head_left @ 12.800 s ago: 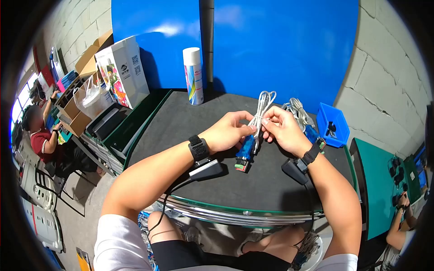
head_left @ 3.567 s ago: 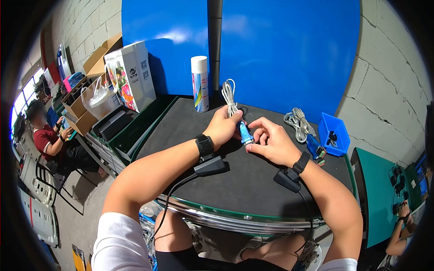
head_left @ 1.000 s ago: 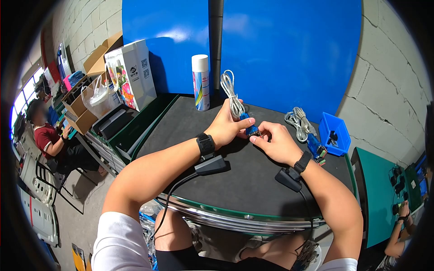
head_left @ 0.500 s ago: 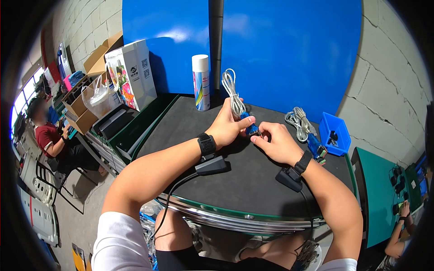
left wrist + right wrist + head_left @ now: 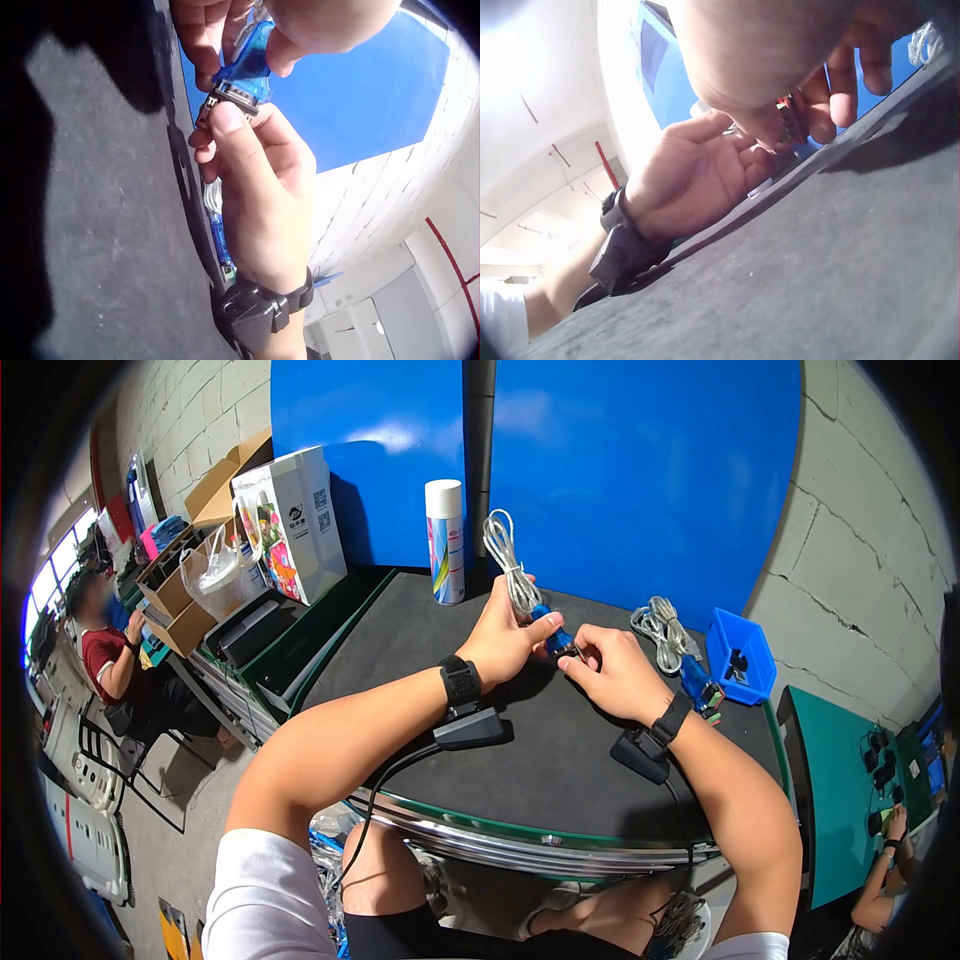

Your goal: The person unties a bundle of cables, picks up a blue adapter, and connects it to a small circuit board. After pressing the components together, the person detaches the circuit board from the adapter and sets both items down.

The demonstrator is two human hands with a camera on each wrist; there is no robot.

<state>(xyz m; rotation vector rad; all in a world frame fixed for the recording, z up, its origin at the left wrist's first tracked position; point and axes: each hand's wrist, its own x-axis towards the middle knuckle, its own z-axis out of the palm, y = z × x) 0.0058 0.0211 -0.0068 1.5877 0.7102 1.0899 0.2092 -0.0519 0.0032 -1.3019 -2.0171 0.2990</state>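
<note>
My left hand (image 5: 497,642) grips a translucent blue cable plug (image 5: 251,64) between thumb and fingers. From its back end rises a tied coil of silver-grey cable (image 5: 500,540). My right hand (image 5: 622,676) pinches a small connector piece (image 5: 232,97) at the plug's front end, thumb on top of it. In the right wrist view a bit of red and green board (image 5: 789,120) shows between the fingers. A second coiled cable (image 5: 660,628) lies at the right of the table, its blue plug (image 5: 697,678) ending in a green terminal block (image 5: 712,706).
Right of that cable stands a blue bin (image 5: 741,657) with small black parts. A white-capped spray can (image 5: 446,550) stands at the back of the dark mat (image 5: 470,780). Blue panels (image 5: 640,480) close off the rear. Boxes and a printed bag (image 5: 290,525) crowd the left.
Since 12.8 seconds ago the held coil stands farther left, and my right fingers have moved from the cable to the plug's front. Over the last second both hands shift only slightly.
</note>
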